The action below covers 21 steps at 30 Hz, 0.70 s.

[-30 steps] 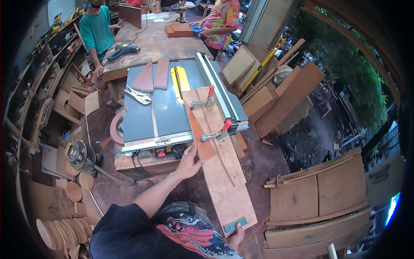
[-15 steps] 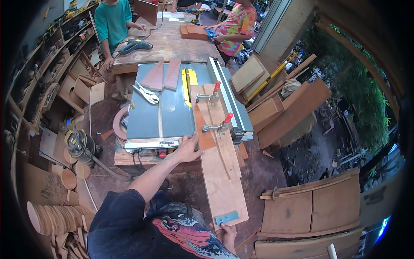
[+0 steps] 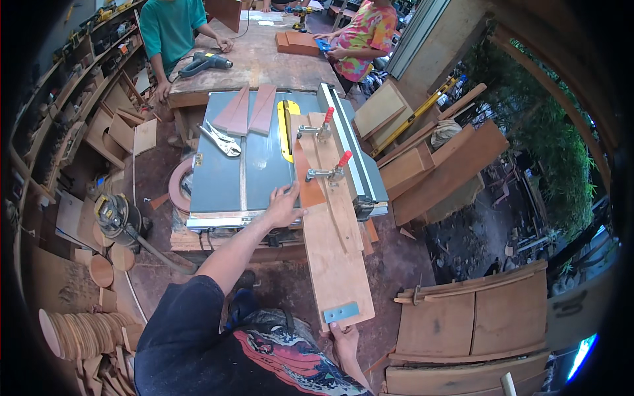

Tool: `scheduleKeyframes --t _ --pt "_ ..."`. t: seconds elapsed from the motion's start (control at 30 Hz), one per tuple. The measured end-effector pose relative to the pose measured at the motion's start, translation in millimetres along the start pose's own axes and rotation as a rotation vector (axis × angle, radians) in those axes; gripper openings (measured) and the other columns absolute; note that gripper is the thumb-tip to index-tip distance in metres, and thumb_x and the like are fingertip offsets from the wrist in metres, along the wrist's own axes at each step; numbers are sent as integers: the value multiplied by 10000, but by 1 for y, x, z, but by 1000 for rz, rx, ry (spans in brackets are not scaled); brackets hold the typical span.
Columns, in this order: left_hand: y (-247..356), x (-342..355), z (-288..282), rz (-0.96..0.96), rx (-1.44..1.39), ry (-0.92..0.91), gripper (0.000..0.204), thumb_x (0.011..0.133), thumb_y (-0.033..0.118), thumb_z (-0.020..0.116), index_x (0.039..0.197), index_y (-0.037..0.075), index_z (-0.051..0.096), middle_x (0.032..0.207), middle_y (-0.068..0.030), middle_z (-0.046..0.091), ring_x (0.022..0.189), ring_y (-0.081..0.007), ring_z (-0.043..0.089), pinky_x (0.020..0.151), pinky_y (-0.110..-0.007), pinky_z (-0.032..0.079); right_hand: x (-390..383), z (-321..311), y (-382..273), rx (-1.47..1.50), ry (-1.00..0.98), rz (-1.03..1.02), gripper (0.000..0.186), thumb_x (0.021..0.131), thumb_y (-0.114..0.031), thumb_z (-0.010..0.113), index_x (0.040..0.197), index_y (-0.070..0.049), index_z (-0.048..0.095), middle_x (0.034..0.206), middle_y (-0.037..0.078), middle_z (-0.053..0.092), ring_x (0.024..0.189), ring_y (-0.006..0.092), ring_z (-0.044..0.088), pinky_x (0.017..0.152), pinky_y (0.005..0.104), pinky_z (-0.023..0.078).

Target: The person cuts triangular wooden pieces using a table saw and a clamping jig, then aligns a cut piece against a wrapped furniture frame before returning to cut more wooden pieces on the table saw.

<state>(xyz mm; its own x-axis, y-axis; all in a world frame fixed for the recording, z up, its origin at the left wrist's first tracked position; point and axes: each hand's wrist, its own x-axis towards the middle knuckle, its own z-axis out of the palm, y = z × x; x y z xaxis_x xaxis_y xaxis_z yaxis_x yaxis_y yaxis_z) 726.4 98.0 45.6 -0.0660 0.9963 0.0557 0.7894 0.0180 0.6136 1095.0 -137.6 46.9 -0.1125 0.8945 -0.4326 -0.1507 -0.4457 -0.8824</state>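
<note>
A long plywood taper jig point(image 3: 337, 264) lies along the fence point(image 3: 343, 145) of a table saw point(image 3: 264, 165), its near end overhanging the front. Two toggle clamps with red handles point(image 3: 328, 117) point(image 3: 344, 159) sit on it over a reddish-brown wood piece point(image 3: 309, 178). My right hand point(image 3: 345, 342) grips the jig's near end, thumb on top beside a small blue-grey plate point(image 3: 341, 312). With fingers apart, my left hand point(image 3: 284, 206) rests at the saw's front edge, its thumb against the jig's left side. The yellow blade insert point(image 3: 285, 132) is just left of the jig's far part.
Locking pliers point(image 3: 221, 140) and two tapered wood pieces point(image 3: 232, 113) point(image 3: 263, 109) lie on the saw top. Beyond is a workbench point(image 3: 264, 56) with a heat gun point(image 3: 206, 63) and two people beside it. A shop vacuum point(image 3: 119, 218) stands left; boards point(image 3: 456, 171) lean at right.
The jig with its clamps and wood piece has slid forward along the fence. Both my hands have moved forward with it, and my left fingers have spread.
</note>
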Motion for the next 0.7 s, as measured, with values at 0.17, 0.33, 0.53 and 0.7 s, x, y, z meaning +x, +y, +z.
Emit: scheduleKeyframes --t 0.17,0.33,0.53,0.7 --pt "-8 16 -6 -1 -49 58 963 884 401 734 1569 -49 229 1530 -252 439 1468 -403 325 1221 -555 157 26 11 2 43 2 -48 344 926 -104 744 1192 27 571 1015 110 696 784 206 710 653 343 633" --pt "-10 21 -4 -47 -75 143 877 883 369 736 1535 -50 325 1499 -245 478 1457 -376 361 1218 -537 180 44 19 6 -38 14 -77 354 899 -96 770 1174 11 574 986 97 693 760 197 702 631 333 626" --pt "-12 32 0 -120 -62 177 701 928 339 681 1468 -42 446 1474 -201 526 1432 -326 417 1210 -541 203 52 46 -14 -23 96 -9 352 896 -87 769 1168 -5 561 954 96 685 693 190 682 576 328 601" --pt "0 33 -10 -171 -65 114 614 958 313 635 1436 -38 479 1456 -193 548 1417 -324 440 1205 -553 217 61 57 -19 -10 99 9 345 905 -84 758 1168 -2 551 954 99 680 659 184 667 553 322 587"
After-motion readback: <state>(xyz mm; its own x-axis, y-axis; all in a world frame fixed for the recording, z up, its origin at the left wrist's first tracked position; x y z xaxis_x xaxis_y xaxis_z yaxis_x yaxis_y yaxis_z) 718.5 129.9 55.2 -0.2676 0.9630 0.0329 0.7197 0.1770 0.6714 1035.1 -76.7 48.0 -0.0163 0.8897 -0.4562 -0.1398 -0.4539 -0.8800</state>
